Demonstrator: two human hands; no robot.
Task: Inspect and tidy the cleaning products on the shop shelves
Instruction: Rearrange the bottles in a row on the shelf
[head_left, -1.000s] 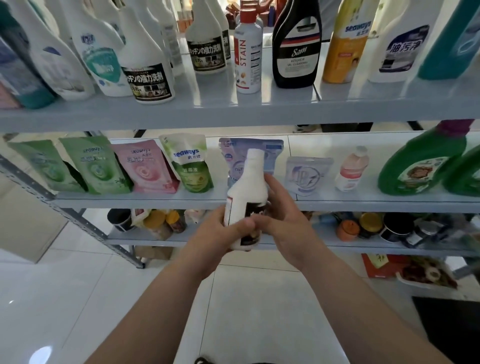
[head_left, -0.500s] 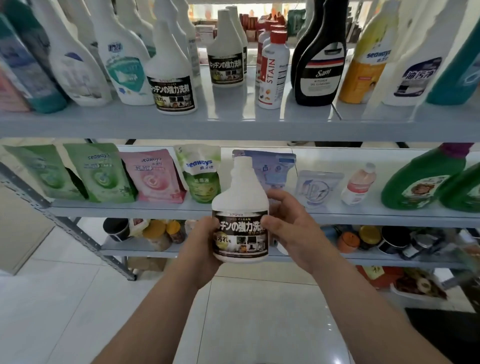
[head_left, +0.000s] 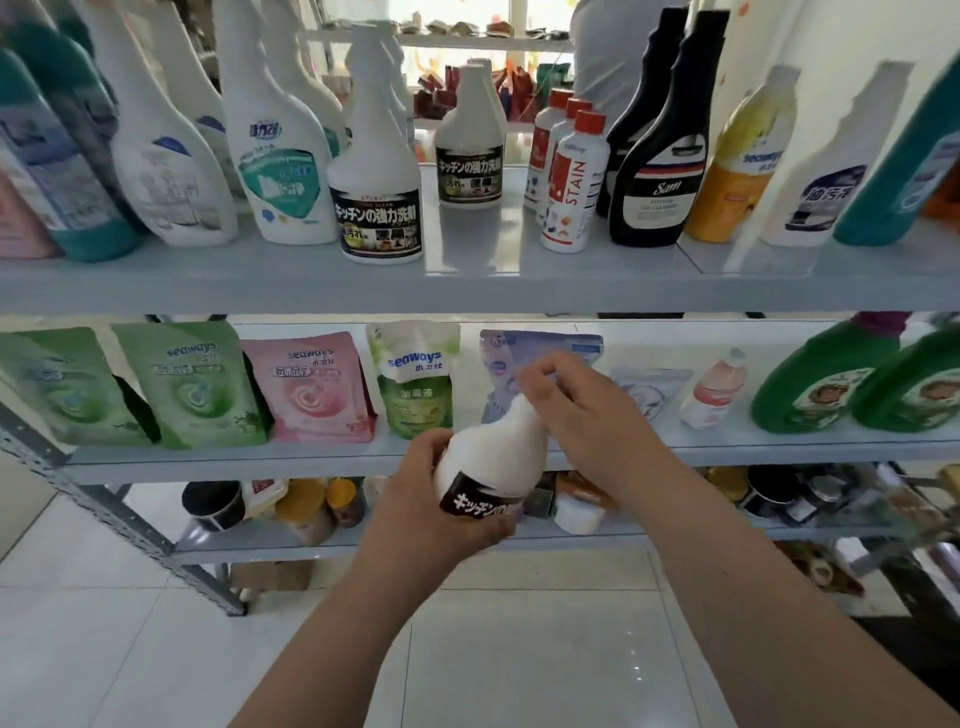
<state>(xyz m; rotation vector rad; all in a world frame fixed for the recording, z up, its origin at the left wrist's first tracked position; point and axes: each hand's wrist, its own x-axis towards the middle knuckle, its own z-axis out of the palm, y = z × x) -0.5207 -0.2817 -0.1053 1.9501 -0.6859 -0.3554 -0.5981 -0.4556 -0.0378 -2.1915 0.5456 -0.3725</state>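
The person holds a white bottle (head_left: 493, 457) with a black label out in front of the middle shelf (head_left: 234, 460), tipped so that its neck leans up and to the right. The left hand (head_left: 431, 499) grips the lower body, fingers wrapped under the label. The right hand (head_left: 582, 415) is curled over the neck, its fingers closed round the top, which they hide. Behind the bottle, soft pouches (head_left: 306, 387) stand in a row on the middle shelf. On the top shelf (head_left: 467, 291) a matching bottle (head_left: 379, 208) stands upright among spray bottles, with a bare patch of shelf just to its right.
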